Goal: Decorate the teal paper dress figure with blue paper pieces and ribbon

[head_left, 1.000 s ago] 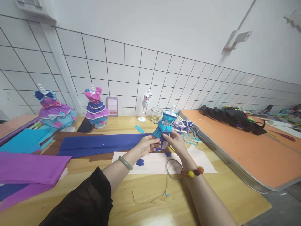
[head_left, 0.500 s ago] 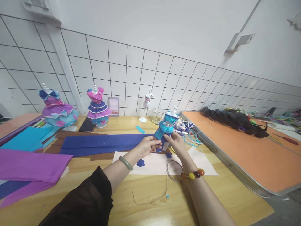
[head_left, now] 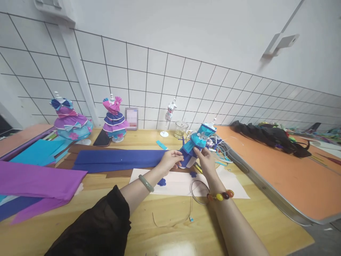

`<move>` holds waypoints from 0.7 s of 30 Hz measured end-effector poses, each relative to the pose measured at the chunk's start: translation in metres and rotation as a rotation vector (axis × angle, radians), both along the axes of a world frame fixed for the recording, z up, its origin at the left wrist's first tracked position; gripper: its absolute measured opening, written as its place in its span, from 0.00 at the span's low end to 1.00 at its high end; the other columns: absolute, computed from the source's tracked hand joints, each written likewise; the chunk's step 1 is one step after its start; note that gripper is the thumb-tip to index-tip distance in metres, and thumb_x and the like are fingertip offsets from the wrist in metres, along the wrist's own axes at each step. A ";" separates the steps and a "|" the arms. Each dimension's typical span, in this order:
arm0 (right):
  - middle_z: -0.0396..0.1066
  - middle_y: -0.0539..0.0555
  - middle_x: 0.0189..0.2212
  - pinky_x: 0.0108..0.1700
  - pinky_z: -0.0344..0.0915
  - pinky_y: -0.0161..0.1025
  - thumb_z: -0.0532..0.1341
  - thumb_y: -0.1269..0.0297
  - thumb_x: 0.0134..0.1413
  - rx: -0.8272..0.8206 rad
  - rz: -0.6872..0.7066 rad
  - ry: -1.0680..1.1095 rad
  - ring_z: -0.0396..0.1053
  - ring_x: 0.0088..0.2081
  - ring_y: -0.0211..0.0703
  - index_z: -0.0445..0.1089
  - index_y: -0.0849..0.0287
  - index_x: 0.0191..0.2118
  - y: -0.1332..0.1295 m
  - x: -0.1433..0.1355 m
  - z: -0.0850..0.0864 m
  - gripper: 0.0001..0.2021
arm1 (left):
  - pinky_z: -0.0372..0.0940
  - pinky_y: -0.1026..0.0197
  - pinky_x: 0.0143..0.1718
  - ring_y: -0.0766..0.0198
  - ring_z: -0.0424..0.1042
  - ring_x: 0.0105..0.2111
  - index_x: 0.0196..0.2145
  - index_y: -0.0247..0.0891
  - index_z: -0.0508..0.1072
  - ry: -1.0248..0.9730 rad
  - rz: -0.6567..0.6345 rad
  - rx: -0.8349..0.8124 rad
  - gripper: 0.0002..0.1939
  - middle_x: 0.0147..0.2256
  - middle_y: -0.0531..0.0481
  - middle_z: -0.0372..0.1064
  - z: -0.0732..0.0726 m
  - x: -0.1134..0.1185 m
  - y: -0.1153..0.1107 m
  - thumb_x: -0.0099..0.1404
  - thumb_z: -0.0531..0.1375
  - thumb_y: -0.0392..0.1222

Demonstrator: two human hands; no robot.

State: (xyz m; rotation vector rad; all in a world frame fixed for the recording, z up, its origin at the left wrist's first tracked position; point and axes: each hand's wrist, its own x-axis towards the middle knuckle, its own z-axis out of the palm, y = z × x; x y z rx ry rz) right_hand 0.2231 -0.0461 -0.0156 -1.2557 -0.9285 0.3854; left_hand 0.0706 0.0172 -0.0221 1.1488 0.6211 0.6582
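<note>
A miniature dress form in a turquoise and dark-blue dress leans to the right above the table, with a pale flower at its waist. My left hand is closed, its fingertips pinching the lower left edge of the dark-blue skirt. On the skirt's right side my right hand is closed, the thumb on the front. Part of the skirt is hidden behind my fingers. Below lies white paper with dark-blue fabric flowers on it.
A folded navy cloth and purple cloth lie to the left. Two dressed forms, a phone, a bare form and a glass cup stand or lie along the back. A thin cord lies in front.
The dress form has tilted further right, and its skirt is turned and spread more toward my left hand. Both hands keep hold. The whole view has shifted slightly.
</note>
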 end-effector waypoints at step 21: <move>0.73 0.47 0.27 0.32 0.67 0.39 0.65 0.55 0.39 0.063 -0.076 0.344 0.70 0.29 0.40 0.69 0.55 0.28 -0.002 0.026 0.001 0.10 | 0.37 0.70 0.12 0.78 0.49 0.11 0.27 0.35 0.64 0.130 -0.012 -0.088 0.15 0.17 0.58 0.56 0.000 -0.001 -0.002 0.55 0.59 0.51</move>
